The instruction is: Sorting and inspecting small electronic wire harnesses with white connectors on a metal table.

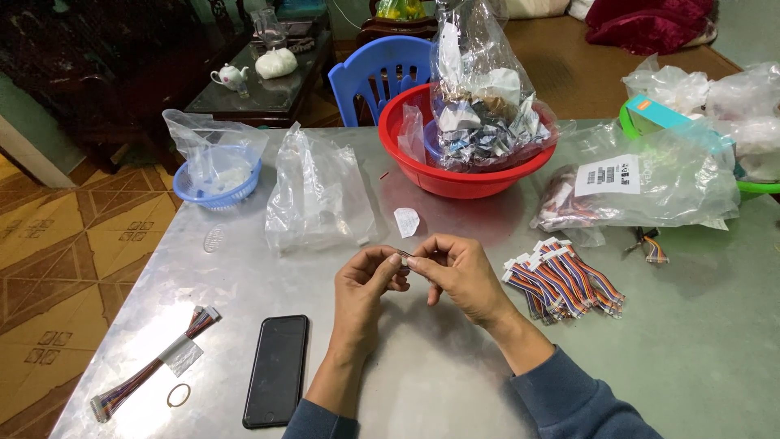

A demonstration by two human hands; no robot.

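Note:
My left hand (367,289) and my right hand (459,272) meet over the middle of the grey metal table (691,341). Together their fingertips pinch a small, thin piece (405,258), mostly hidden by the fingers; what it is I cannot tell. A pile of short multicoloured ribbon cables with white connectors (562,279) lies just right of my right hand. A scrap of white paper (405,221) rests beyond my hands.
A black phone (277,370) lies face up at front left, beside a taped cable bundle (153,366) and a rubber band (179,395). Further back stand a red basin of bags (463,175), a blue basket (218,183), clear plastic bags (317,195) and a blue chair (378,77).

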